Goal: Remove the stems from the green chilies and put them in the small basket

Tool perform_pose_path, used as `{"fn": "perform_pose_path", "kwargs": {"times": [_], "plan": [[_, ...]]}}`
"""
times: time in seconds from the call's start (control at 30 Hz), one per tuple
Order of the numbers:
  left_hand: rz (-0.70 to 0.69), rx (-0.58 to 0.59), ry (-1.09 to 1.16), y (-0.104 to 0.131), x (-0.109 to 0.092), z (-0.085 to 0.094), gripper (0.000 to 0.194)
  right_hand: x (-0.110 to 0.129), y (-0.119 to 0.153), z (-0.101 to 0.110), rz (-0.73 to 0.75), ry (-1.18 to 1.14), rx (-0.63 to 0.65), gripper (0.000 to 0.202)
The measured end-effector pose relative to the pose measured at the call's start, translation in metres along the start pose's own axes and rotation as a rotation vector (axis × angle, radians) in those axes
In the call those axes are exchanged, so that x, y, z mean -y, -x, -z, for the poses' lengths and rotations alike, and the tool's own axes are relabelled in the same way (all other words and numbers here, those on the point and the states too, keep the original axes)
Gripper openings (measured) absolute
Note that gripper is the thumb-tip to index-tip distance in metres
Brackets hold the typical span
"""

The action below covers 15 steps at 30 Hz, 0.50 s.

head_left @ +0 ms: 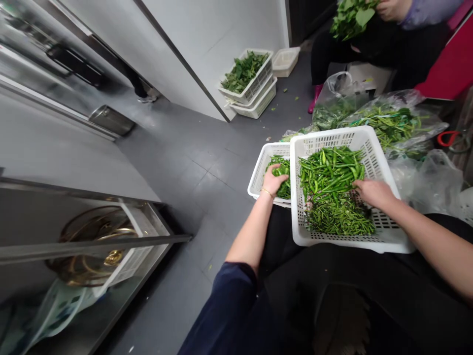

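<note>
Two bare hands at work over two white baskets of green peppers. The left hand [272, 181] reaches into the small basket [255, 178], its thumb apart from its curved fingers, touching the peppers [285, 189] there; whether it grips any of them cannot be told. The right hand [373, 193] is inside the large basket [389, 240], its fingertips at the right edge of the long peppers [328, 167]; the fingers are bent, but whether they close on a pepper cannot be told. The large basket (slotted along its walls) lies over the lap, just beside the small basket and partly in front of it. Within it, the long peppers fill the part away from the wearer, and a heap of thinner green pieces [342, 219] lies nearer, the two heaps touching. Beyond the large basket, clear plastic bags [430, 128] hold leafy greens [397, 125], with red-handled scissors [449, 138] to their right. Near the wall, a basket of leaves [244, 71] sits on another white basket [260, 106], beside a pale tub [285, 61]. At upper right, a seated person's hand [393, 9] holds a leafy bunch [353, 18]. At lower left, a rack [148, 241] bears round metal items, blurred.
</note>
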<state>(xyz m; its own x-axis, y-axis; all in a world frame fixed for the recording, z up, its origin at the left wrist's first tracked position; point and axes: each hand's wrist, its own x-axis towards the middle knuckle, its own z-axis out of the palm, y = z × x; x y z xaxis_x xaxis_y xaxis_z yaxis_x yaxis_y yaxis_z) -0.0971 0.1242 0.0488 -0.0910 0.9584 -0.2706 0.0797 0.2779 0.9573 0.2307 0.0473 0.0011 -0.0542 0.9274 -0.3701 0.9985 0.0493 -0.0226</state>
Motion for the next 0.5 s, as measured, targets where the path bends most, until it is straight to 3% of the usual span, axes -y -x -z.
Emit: {"fn": "perform_pose_path", "kwargs": {"times": [0.1,0.2,0.3,0.4,0.5], "plan": [[0.012,-0.023,-0.202,-0.038,-0.004,0.017,0.087,0.016,-0.024,-0.004,0.062,0.049,0.054,0.032],[-0.023,-0.012,-0.228,-0.045,-0.004,0.019,0.093,0.024,-0.035,-0.006,0.094,0.082,0.11,0.031],[-0.086,0.181,-0.144,-0.017,-0.002,-0.002,0.074,0.022,-0.033,-0.003,0.157,0.083,0.129,0.028],[-0.197,0.415,-0.161,0.032,0.004,-0.041,0.05,0.02,-0.016,0.003,0.231,0.02,0.096,0.027],[-0.348,0.583,-0.199,0.075,0.02,-0.082,0.04,0.029,0.016,0.01,0.382,-0.217,0.026,0.027]]}}
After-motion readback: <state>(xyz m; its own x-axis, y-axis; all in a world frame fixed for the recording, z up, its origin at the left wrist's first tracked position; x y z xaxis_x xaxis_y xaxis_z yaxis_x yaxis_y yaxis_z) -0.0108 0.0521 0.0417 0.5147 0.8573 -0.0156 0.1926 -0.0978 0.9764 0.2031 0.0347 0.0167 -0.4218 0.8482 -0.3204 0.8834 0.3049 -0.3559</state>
